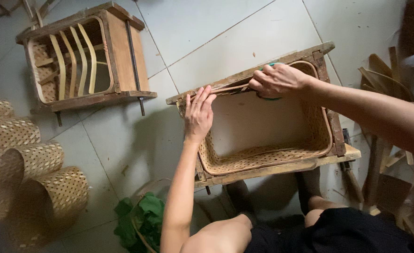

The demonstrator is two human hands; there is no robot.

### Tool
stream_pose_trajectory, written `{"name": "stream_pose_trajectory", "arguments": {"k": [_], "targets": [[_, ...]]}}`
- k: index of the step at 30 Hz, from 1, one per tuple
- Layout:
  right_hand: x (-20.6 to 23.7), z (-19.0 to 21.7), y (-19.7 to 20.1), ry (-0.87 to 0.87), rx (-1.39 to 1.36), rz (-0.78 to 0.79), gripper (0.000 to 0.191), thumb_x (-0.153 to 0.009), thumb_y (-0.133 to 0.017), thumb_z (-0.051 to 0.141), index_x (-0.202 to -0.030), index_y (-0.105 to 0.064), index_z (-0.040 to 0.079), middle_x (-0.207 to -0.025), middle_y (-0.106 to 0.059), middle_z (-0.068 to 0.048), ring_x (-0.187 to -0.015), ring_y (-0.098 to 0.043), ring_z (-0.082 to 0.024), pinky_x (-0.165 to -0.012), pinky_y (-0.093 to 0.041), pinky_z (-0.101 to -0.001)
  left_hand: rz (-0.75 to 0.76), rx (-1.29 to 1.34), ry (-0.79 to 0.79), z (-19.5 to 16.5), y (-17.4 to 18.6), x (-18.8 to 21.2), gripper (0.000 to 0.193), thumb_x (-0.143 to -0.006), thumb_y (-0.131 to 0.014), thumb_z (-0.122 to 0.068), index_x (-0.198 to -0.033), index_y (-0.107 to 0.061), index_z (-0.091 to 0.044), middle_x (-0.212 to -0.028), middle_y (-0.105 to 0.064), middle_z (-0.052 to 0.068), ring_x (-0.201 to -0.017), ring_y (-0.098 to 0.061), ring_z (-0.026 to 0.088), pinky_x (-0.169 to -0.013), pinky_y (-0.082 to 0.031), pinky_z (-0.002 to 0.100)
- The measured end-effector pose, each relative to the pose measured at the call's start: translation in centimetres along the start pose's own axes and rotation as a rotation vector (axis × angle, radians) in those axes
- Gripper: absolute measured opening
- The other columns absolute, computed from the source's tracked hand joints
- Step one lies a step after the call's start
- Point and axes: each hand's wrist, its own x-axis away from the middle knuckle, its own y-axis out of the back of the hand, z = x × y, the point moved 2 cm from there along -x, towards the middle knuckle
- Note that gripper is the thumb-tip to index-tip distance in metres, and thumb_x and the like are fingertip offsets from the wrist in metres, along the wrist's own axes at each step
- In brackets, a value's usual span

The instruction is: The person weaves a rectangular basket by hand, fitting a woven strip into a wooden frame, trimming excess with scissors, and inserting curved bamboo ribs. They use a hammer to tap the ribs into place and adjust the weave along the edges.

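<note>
Head view, from left to right: a row of finished woven baskets (pixel 33 182) lies on the tiled floor (pixel 216 33), with a second wooden mould frame (pixel 122 51) behind. The left hand (pixel 198 115) lies flat, fingers pressing the thin rim strip (pixel 225 89) against the woven basket (pixel 263 159) seated in the wooden frame (pixel 338 136). The strip runs left to right along the far edge; the right hand (pixel 277 80), its grip pinched shut on the strip, sits just beside.

Pale tiled floor (pixel 244 33) under two wooden frames (pixel 122 51), woven baskets (pixel 38 182).
</note>
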Motion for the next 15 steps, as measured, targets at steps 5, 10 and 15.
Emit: {"name": "stream_pose_trajectory", "arguments": {"k": [5,10,15], "targets": [[-1.8,1.2,0.9,-0.088,0.018,0.108,0.037,-0.097,-0.053,0.045,-0.096,-0.055,0.008,-0.085,-0.06,-0.008,-0.065,-0.059,-0.016,-0.048,-0.052,-0.0316,0.047,0.008,0.026,0.0,0.1,0.0,0.035,-0.098,-0.057,-0.005,-0.131,-0.063,-0.015,-0.158,-0.05,0.003,-0.147,-0.046,0.023,-0.127,-0.026,0.058],[-1.7,0.7,0.8,0.028,0.064,0.0,0.036,-0.104,-0.05,0.041,-0.095,-0.054,0.007,-0.08,-0.058,-0.006,-0.066,-0.059,-0.016,-0.05,-0.051,-0.0313,0.007,0.025,0.003,-0.2,-0.1,-0.2,0.028,-0.101,-0.058,-0.006,-0.127,-0.063,-0.016,-0.158,-0.05,0.003,-0.148,-0.046,0.023,-0.128,-0.026,0.06],[-1.5,0.4,0.6,0.024,0.004,-0.023,0.033,-0.101,-0.051,0.041,-0.096,-0.055,0.008,-0.081,-0.06,-0.008,-0.061,-0.058,-0.014,-0.043,-0.049,-0.0292,0.018,0.068,0.03,0.0,-0.1,0.0,0.034,-0.101,-0.057,-0.004,-0.133,-0.058,-0.014,-0.158,-0.05,0.002,-0.148,-0.046,0.023,-0.129,-0.025,0.059]]}}
